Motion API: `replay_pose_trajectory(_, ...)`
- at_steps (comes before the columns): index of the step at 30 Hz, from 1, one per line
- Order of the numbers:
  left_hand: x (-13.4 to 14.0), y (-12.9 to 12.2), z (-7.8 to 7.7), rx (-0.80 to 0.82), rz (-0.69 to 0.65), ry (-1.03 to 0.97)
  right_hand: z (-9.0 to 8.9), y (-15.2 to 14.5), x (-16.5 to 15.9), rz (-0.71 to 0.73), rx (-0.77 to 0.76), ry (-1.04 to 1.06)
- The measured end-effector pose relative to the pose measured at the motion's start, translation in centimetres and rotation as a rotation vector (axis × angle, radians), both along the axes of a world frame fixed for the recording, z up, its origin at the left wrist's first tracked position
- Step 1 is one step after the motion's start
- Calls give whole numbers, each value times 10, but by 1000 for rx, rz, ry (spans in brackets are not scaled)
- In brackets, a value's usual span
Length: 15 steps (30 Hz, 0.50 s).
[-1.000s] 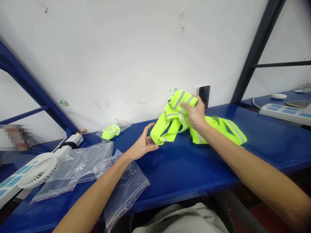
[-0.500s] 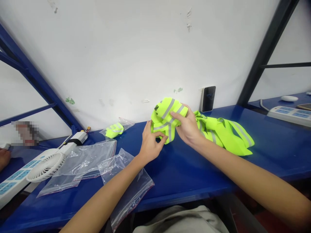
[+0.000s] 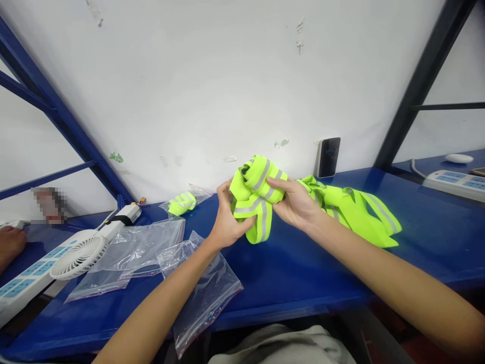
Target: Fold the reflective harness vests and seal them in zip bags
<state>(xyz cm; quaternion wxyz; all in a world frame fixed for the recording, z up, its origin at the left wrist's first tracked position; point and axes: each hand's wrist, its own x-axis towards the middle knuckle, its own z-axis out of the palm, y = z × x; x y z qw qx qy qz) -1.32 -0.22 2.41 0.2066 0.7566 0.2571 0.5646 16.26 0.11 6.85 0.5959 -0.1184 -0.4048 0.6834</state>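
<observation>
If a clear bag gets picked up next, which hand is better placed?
Probably the left hand: it is nearer the clear bags, though it also holds the hi-vis bundle. The right hand is farther across, gripping the bundle's rolled part with its thumb on top.

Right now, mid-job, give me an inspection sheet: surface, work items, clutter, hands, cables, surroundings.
Surface: blue table, its bare parts glossy.
Work items: neon strap bundle with grey bands, partly rolled, a loop hanging below.
Clutter: second neon heap at right; bagged neon piece near the wall; clear bags, fan and power strip at left.
Hands: left hand and right hand both hold the bundle.
Cables: white cable by the far-right power strip.
Surroundings: scuffed white wall; upright clock-display device; another person's hand at the left edge.
</observation>
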Motion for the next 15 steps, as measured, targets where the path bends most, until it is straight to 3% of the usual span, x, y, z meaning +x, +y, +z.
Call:
replay_pose_trajectory(2,1,-3,2,-184,-257,-62,-1,-1,-1,-52,13,-11)
replay_pose_trajectory(4,3,-4,1,-299,-364,-140,-3,0,-2,-142,5,-20)
replay_pose_trajectory(9,8,9,-8,-560,-236,-221,-10,3,-3,-289,-13,-27)
replay_pose_trajectory(12,4,15,-8,-644,-255,-264,-10,2,-4,-219,-8,-32)
replay_pose_trajectory(15,-3,14,-6,-680,-321,-257,-7,-2,-3,-38,-20,-32)
